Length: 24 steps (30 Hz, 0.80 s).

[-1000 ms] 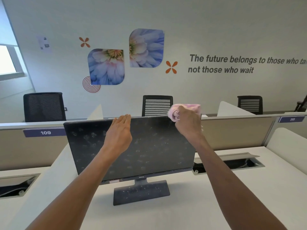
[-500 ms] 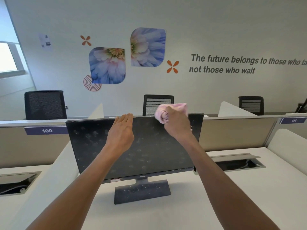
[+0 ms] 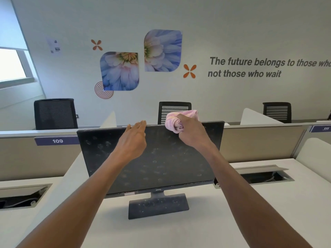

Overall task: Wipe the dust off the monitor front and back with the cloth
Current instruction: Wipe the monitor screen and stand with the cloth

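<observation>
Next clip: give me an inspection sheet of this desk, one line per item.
Surface: white desk, open cable hatch at the right.
Job's things: monitor smudged with dust, dusty base; pink cloth at its top edge.
Clutter: nothing seen.
Hands: left hand flat, fingertips at the top edge; right hand grips the cloth.
Cables: one inside the left hatch.
Surroundings: partitions, three chairs, flower wall decals.

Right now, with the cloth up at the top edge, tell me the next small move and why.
Probably draw the bunched pink cloth down across the dusty black monitor screen. The right hand grips it at the top edge, the left hand lies open at that edge, and pale dust smudges cover the glass below, as well as the flat stand base.
</observation>
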{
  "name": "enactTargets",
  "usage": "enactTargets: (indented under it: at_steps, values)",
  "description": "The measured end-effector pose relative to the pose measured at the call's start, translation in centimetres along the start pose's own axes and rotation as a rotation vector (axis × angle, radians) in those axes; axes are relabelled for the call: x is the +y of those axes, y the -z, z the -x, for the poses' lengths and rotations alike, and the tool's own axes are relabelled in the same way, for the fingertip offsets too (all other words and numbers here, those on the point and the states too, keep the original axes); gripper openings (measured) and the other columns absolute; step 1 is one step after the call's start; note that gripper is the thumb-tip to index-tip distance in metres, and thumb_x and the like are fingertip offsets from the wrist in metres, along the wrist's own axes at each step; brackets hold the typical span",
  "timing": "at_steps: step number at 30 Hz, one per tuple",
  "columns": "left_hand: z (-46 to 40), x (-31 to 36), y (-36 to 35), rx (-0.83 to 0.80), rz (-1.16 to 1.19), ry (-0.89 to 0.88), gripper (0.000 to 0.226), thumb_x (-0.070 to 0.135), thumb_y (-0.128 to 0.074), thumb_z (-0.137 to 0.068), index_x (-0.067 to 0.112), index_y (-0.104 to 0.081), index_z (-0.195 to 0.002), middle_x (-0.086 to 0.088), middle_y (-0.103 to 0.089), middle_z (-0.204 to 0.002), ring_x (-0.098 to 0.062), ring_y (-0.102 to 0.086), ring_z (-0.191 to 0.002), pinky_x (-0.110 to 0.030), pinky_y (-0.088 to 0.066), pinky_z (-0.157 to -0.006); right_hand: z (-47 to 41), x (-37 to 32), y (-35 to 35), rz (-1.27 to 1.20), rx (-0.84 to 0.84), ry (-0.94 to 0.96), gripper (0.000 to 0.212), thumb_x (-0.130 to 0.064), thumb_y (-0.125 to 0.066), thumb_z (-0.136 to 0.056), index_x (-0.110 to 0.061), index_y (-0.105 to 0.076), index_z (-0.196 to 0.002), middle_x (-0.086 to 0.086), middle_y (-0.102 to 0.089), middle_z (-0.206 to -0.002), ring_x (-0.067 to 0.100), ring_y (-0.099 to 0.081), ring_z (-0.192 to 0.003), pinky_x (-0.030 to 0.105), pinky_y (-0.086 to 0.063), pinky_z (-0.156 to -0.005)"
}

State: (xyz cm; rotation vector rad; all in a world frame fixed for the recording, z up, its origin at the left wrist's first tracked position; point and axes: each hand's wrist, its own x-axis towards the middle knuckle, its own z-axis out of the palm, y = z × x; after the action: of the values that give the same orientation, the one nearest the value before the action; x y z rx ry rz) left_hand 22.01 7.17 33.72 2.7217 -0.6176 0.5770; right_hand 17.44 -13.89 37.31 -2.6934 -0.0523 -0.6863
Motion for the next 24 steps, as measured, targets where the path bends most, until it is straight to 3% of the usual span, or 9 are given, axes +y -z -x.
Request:
enactTargets:
  at_steps: [3, 6, 8, 10, 13, 15, 17, 20, 24]
  values:
    - [0.6, -1.5, 1.5, 0.016, 0.020, 0.034, 0.053, 0.012, -0.031, -0.104, 0.006, -0.017, -0.155, -0.010, -0.020, -0.162, -0.024, -0.014, -0.151, -0.037, -0.007, -0.122, -0.4, 1.0, 0.3, 0.002, 0.104, -0.077, 0.041, -0.001, -0.053, -0.078, -0.014, -0.058, -0.117, 0.008, -0.058, -0.111, 0.034, -0.051, -0.113, 0.033, -0.049, -0.077]
    - [1.5, -4.0, 2.1, 0.086, -0.047, 0.117, 0.053, 0.012, -0.035, -0.103, 0.003, -0.022, -0.153, -0.015, -0.026, -0.159, -0.028, -0.022, -0.149, -0.040, -0.012, -0.122, 0.0, 0.6, -0.1, 0.201, 0.229, -0.188, 0.031, -0.004, -0.058, -0.081, -0.011, -0.059, -0.111, 0.008, -0.068, -0.097, 0.031, -0.059, -0.099, 0.030, -0.040, -0.067]
    - [2.1, -5.2, 2.2, 0.103, -0.090, 0.179, 0.052, 0.012, -0.037, -0.101, 0.000, -0.026, -0.150, -0.019, -0.033, -0.156, -0.032, -0.029, -0.145, -0.043, -0.017, -0.122, 0.2, -0.6, -0.6, 0.286, 0.258, -0.137, 0.031, -0.004, -0.058, -0.080, -0.014, -0.059, -0.109, 0.006, -0.068, -0.095, 0.028, -0.061, -0.090, 0.030, -0.036, -0.067]
    - [2.7, -5.7, 2.2, 0.085, -0.105, 0.212, 0.052, 0.014, -0.040, -0.100, -0.002, -0.029, -0.148, -0.020, -0.038, -0.152, -0.033, -0.035, -0.141, -0.044, -0.021, -0.120, 0.3, -2.0, -1.2, 0.225, 0.191, -0.012, 0.039, -0.002, -0.055, -0.079, -0.015, -0.057, -0.115, 0.003, -0.065, -0.098, 0.027, -0.060, -0.093, 0.031, -0.037, -0.070]
    - [3.2, -5.8, 2.1, 0.067, -0.107, 0.211, 0.054, 0.015, -0.042, -0.100, -0.002, -0.028, -0.149, -0.019, -0.038, -0.153, -0.032, -0.034, -0.142, -0.042, -0.021, -0.120, 0.2, -3.2, -1.1, 0.009, -0.074, 0.079, 0.053, 0.001, -0.049, -0.080, -0.017, -0.050, -0.129, 0.010, -0.049, -0.110, 0.030, -0.048, -0.088, 0.032, -0.042, -0.068]
    - [3.2, -5.7, 2.2, 0.068, -0.103, 0.215, 0.053, 0.014, -0.042, -0.100, -0.001, -0.028, -0.149, -0.019, -0.037, -0.153, -0.031, -0.033, -0.143, -0.042, -0.022, -0.120, -0.1, -2.7, -0.8, -0.017, -0.033, 0.039, 0.050, -0.001, -0.049, -0.079, -0.018, -0.052, -0.126, 0.011, -0.049, -0.116, 0.032, -0.048, -0.090, 0.031, -0.041, -0.069]
    - [3.2, -5.5, 2.4, 0.065, -0.095, 0.221, 0.053, 0.014, -0.042, -0.101, -0.001, -0.029, -0.150, -0.018, -0.037, -0.153, -0.031, -0.033, -0.142, -0.042, -0.024, -0.119, -0.1, -1.7, -0.7, 0.063, 0.121, -0.049, 0.038, 0.000, -0.054, -0.081, -0.013, -0.056, -0.117, 0.007, -0.057, -0.105, 0.030, -0.059, -0.097, 0.030, -0.042, -0.072]
    - [3.3, -5.2, 2.6, 0.064, -0.099, 0.228, 0.053, 0.014, -0.041, -0.100, -0.001, -0.030, -0.149, -0.018, -0.039, -0.152, -0.032, -0.035, -0.140, -0.041, -0.027, -0.117, 0.1, -1.4, -1.1, 0.242, 0.240, -0.175, 0.030, -0.005, -0.061, -0.084, -0.011, -0.057, -0.113, 0.009, -0.068, -0.096, 0.029, -0.066, -0.089, 0.034, -0.051, -0.069]
    - [3.4, -5.2, 2.5, 0.071, -0.095, 0.228, 0.054, 0.014, -0.041, -0.101, 0.000, -0.028, -0.151, -0.017, -0.035, -0.155, -0.030, -0.031, -0.144, -0.040, -0.023, -0.120, -0.4, -2.7, -2.2, 0.108, 0.176, 0.039, 0.037, 0.000, -0.056, -0.077, -0.013, -0.060, -0.111, 0.005, -0.067, -0.101, 0.029, -0.061, -0.098, 0.039, -0.050, -0.087]
